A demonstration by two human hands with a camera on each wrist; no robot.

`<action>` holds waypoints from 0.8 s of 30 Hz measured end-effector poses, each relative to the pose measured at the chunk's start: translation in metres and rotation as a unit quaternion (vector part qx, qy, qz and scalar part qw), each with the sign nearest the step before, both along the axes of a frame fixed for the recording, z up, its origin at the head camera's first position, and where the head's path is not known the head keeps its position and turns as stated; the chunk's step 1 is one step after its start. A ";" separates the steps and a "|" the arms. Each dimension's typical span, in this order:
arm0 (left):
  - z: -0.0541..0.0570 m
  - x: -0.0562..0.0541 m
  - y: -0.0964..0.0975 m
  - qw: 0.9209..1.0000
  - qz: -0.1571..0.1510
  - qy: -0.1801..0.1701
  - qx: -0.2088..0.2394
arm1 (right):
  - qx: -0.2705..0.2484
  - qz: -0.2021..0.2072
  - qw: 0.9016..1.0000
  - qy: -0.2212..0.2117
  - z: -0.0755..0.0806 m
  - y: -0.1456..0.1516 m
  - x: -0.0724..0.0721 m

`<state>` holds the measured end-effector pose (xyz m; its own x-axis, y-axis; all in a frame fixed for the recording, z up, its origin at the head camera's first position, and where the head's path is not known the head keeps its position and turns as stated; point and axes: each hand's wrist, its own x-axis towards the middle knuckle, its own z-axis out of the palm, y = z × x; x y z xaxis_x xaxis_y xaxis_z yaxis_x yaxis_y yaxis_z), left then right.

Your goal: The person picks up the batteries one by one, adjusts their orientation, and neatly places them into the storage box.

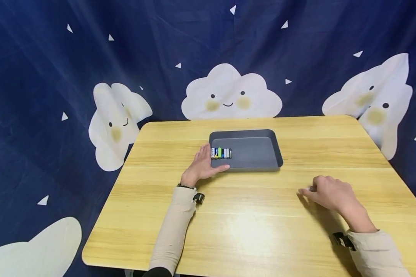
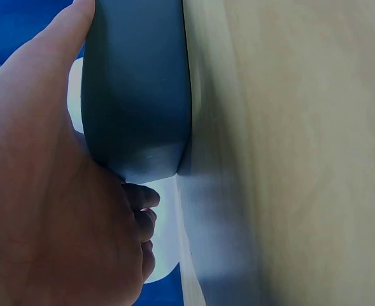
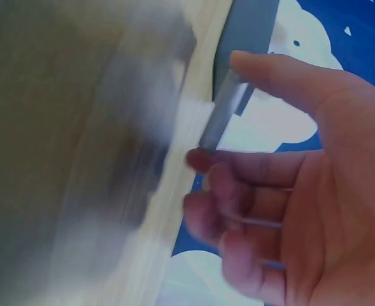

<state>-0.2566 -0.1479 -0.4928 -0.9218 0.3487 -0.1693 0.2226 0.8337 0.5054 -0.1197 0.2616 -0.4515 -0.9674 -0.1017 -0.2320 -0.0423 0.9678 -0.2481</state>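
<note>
A shallow dark grey tray [image 1: 253, 151] lies on the wooden table. Inside it, along its left side, several batteries [image 1: 220, 153] stand in a side-by-side row, in white, blue, green and dark colours. My left hand [image 1: 202, 163] rests against the tray's near left corner, fingers straight along the left wall and thumb stretched over the front rim. The left wrist view shows that corner of the tray [image 2: 136, 89] against the palm side. Over the table to the right of the tray, my right hand [image 1: 332, 192] pinches a grey battery [image 3: 220, 115] by its ends between thumb and index finger.
The light wooden table [image 1: 249, 215] has rounded corners. Behind it hangs a dark blue curtain [image 1: 166, 42] printed with white clouds and small triangles. Wrist cameras [image 1: 198, 198] sit on both sleeved forearms.
</note>
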 end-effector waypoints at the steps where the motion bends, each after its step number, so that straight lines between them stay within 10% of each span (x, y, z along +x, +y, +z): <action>1: 0.000 0.000 0.000 1.000 0.000 -0.001 -0.001 | -0.009 0.003 1.000 0.014 0.000 0.000 -0.002; 24: -0.002 -0.001 -0.001 1.000 0.000 -0.004 -0.013 | -0.210 0.055 0.953 0.212 -0.002 -0.028 -0.051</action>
<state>-0.2576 -0.1487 -0.4952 -0.9204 0.3443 -0.1851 0.2190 0.8464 0.4854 -0.1711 0.2333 -0.4534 -0.9428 -0.2065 0.2616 -0.3215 0.7702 -0.5509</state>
